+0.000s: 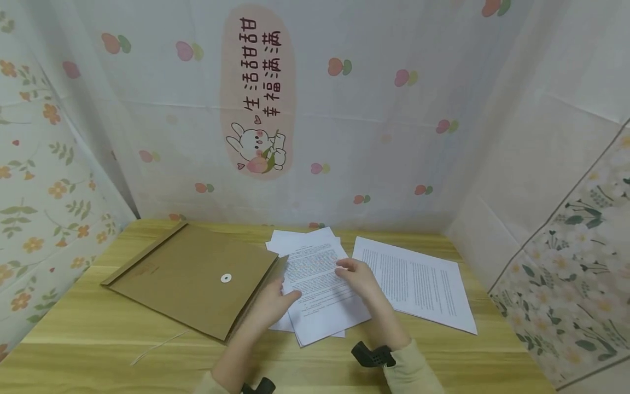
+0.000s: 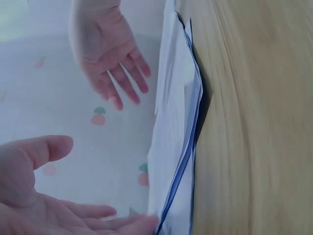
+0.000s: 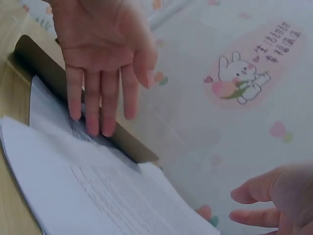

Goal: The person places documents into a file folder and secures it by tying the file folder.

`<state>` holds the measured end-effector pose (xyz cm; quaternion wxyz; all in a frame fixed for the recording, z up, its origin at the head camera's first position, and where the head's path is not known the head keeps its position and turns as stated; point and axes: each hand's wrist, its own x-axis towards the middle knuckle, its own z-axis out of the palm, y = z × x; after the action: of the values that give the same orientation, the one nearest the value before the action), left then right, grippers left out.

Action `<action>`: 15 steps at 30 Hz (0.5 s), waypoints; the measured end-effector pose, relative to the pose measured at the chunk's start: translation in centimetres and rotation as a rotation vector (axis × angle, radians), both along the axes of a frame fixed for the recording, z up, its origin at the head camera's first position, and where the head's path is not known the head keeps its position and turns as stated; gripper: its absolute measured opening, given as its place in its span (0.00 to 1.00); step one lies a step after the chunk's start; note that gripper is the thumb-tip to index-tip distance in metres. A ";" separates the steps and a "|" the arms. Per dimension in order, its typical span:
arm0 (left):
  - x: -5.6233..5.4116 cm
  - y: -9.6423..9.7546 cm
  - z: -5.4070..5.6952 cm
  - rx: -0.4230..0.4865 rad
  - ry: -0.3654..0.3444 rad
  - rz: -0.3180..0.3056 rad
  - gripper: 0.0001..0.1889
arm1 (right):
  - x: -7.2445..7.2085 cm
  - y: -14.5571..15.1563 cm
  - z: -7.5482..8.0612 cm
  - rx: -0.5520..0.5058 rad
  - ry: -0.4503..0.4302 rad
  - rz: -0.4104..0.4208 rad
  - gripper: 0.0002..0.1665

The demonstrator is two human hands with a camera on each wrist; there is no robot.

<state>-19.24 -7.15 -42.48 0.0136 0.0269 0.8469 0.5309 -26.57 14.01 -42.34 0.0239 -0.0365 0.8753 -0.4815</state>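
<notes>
A loose stack of printed sheets [image 1: 320,284] lies mid-table, its layers fanned at differing angles. At its left side is my left hand [image 1: 270,303], thumb spread from the fingers, holding nothing. My right hand [image 1: 361,279] hovers by the stack's right edge, likewise holding nothing. The left wrist view has the left hand [image 2: 39,196] low, fingertips near the paper edges, and the right hand [image 2: 110,54] with spread fingers. In the right wrist view the left hand [image 3: 102,58] has straight fingers beside the brown document envelope [image 3: 46,68]; the right hand [image 3: 283,198] shows partly.
The brown envelope [image 1: 192,279], with a white round button [image 1: 226,278], lies left of the sheets, its open side toward them. A thin string [image 1: 159,347] trails from it. Another printed pile [image 1: 418,284] sits at right. A patterned curtain [image 1: 384,126] hangs behind the table.
</notes>
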 end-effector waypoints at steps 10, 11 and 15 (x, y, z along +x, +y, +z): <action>-0.6 1.0 -0.5 0.337 -0.171 0.089 0.35 | -0.3 2.5 -1.8 0.113 -0.006 -0.042 0.28; -0.7 1.0 -0.5 0.369 -0.181 0.104 0.36 | -0.3 2.6 -1.9 0.117 -0.005 -0.045 0.29; -0.9 1.0 -0.8 0.477 -0.203 0.161 0.39 | -0.3 2.8 -2.4 0.123 -0.011 -0.050 0.30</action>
<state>-20.12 -6.15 -43.29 0.0494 -0.0916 0.6917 0.7146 -26.92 16.85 -44.72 0.0190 -0.0103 0.9038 -0.4275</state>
